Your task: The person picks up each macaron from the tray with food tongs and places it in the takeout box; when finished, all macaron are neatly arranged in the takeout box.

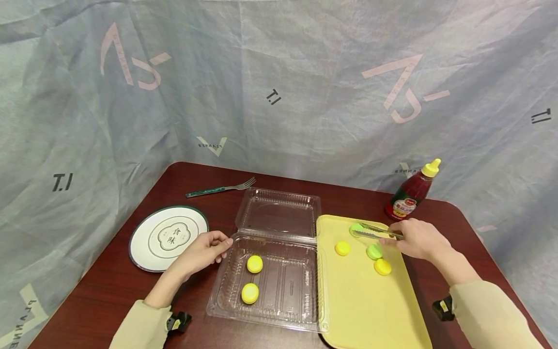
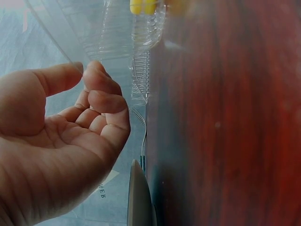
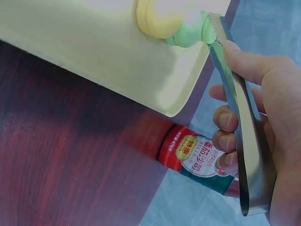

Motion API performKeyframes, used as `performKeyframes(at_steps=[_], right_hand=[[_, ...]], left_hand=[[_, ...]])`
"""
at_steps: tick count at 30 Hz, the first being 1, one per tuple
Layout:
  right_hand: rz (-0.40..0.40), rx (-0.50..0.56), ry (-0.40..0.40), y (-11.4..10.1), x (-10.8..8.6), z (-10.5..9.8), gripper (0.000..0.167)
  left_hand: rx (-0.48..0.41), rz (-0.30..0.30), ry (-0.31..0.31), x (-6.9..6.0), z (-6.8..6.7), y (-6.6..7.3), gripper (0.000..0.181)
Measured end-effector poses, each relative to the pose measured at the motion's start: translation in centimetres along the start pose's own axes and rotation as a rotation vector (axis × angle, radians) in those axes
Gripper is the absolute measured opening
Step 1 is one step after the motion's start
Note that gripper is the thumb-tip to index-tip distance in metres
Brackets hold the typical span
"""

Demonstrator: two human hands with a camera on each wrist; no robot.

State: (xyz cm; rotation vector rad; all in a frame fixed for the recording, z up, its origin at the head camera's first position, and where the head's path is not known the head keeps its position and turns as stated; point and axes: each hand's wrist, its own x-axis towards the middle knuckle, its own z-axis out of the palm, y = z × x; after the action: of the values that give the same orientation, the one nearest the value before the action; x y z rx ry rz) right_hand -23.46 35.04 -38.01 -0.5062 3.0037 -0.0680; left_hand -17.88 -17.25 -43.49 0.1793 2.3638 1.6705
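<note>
My left hand [image 1: 205, 251] pinches the left rim of a clear plastic clamshell box [image 1: 283, 291] between thumb and forefinger. Two yellow macarons, a nearer macaron [image 1: 250, 293] and a farther macaron [image 1: 255, 264], lie in its left part. With my right hand [image 1: 418, 237] I hold metal tongs [image 3: 249, 141], their tips on either side of a green macaron [image 1: 355, 229] at the far end of the yellow tray [image 1: 370, 310]. Also on the tray are another green macaron [image 1: 374, 251], a yellow macaron [image 1: 382, 266] touching it, and a yellow macaron [image 1: 342, 248] farther left.
The box's lid [image 1: 279, 213] lies folded back behind it, and its right edge overlaps the tray. A white plate [image 1: 148, 237] sits left, with a green-handled fork [image 1: 209, 191] behind. Beyond my right hand stands a red sauce bottle [image 1: 410, 194]. Grey cloth [image 1: 305, 121] hangs behind the table.
</note>
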Motion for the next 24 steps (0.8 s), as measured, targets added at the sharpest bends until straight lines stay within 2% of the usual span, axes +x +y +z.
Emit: performKeyframes(at_steps=[7,12,19,24], right_hand=[[-0.015,-0.007,-0.021,-0.2,0.0,-0.5,0.033],[-0.032,-0.014,-0.033,-0.3,0.1,-1.0,0.027],[-0.037,-0.024,-0.012,-0.4,0.2,-1.6,0.038],[-0.036,-0.033,-0.012,-0.7,0.2,-2.3,0.038]], left_hand=[[0.005,0.002,0.002,0.0,0.0,0.1,0.020],[0.003,0.000,0.003,0.0,0.0,0.0,0.020],[0.006,-0.004,0.005,0.0,0.0,0.0,0.020],[0.005,-0.003,0.004,0.0,0.0,0.0,0.020]])
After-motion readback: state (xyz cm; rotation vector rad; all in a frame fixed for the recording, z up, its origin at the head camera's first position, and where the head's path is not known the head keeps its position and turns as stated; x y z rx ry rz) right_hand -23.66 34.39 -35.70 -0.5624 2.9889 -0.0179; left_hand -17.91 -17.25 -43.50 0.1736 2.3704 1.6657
